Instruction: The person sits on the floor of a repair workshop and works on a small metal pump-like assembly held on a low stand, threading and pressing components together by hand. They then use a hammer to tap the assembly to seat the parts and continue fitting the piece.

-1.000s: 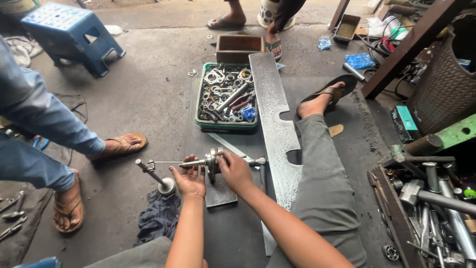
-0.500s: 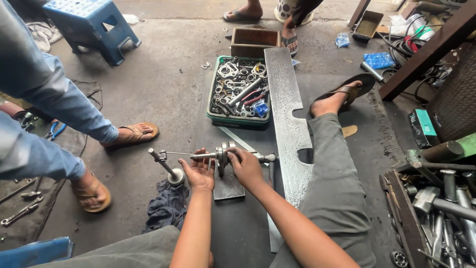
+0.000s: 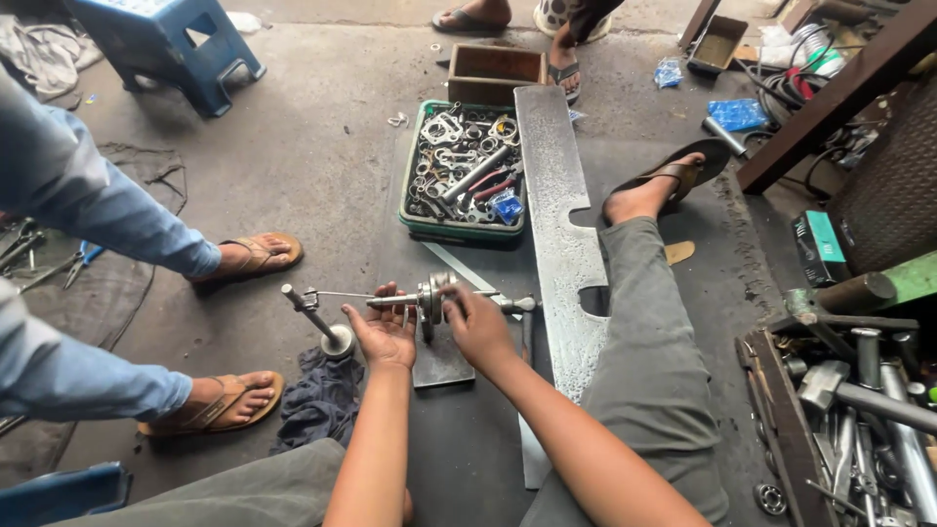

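On the stained concrete floor (image 3: pixel 322 166), a metal shaft assembly (image 3: pixel 429 301) is gripped by the left hand (image 3: pixel 386 332) and right hand (image 3: pixel 478 327). A green tray (image 3: pixel 415 226) of parts is seen just beyond them, a long steel plate (image 3: pixel 561 215) to the right, a dark rag (image 3: pixel 317 400) to the left.

Concrete floor (image 3: pixel 322 146) carries a parts tray (image 3: pixel 462 230), steel plate (image 3: pixel 561 224) and rag (image 3: pixel 322 400).

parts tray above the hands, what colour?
Green tray, clearest in the head view.

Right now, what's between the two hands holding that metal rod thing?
In the head view, a stack of round metal discs on the shaft sits between the left hand and the right hand.
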